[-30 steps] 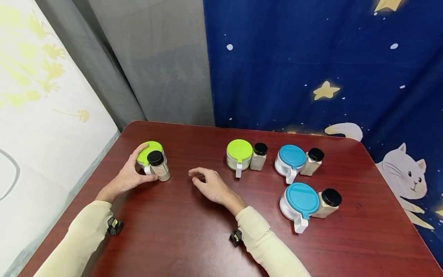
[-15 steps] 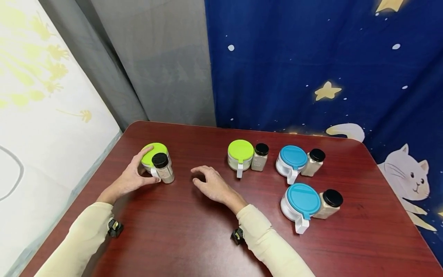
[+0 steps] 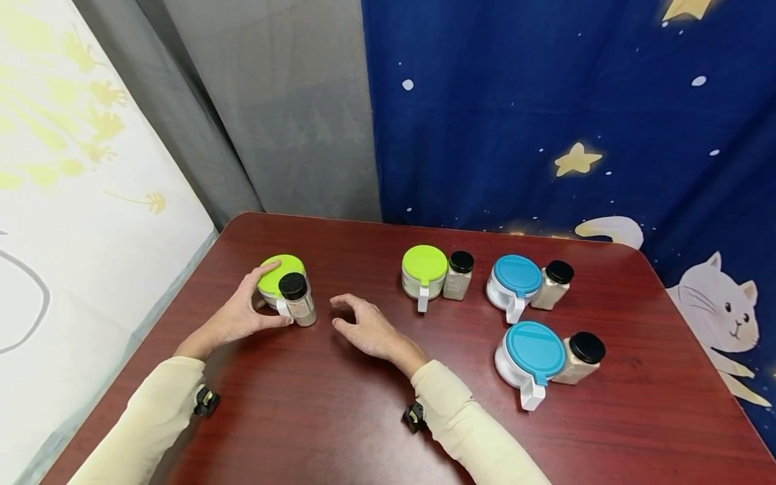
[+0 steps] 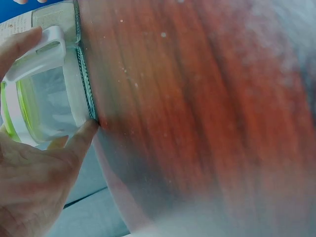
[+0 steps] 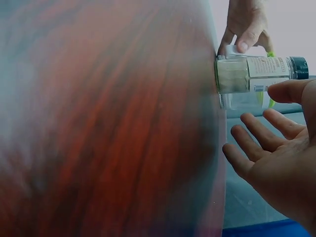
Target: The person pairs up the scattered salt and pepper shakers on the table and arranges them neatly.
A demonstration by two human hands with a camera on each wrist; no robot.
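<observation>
My left hand (image 3: 238,315) curves round a clear jar with a green lid (image 3: 277,271) and a white handle (image 4: 55,43), at the table's left side. Its thumb presses by the handle and the other fingers reach round the jar's far side. Against this jar stands a labelled glass seasoning bottle (image 3: 302,310) with a black cap, both upright. Just to their right, my right hand (image 3: 372,330) hovers low with loosely bent, spread fingers and nothing in them. In the right wrist view its thumb overlaps the bottle (image 5: 269,68).
Farther right, another green-lidded jar (image 3: 423,266) stands beside a black-capped bottle (image 3: 457,279). Two blue-lidded jars, one farther back (image 3: 516,275) and one nearer (image 3: 535,350), each have a black-capped bottle beside them. Curtains hang behind the dark red table (image 3: 339,417).
My left hand has slid the green-lidded jar and the bottle a little to the right and nearer. The right hand has hardly moved, so the gap between it and the bottle has narrowed.
</observation>
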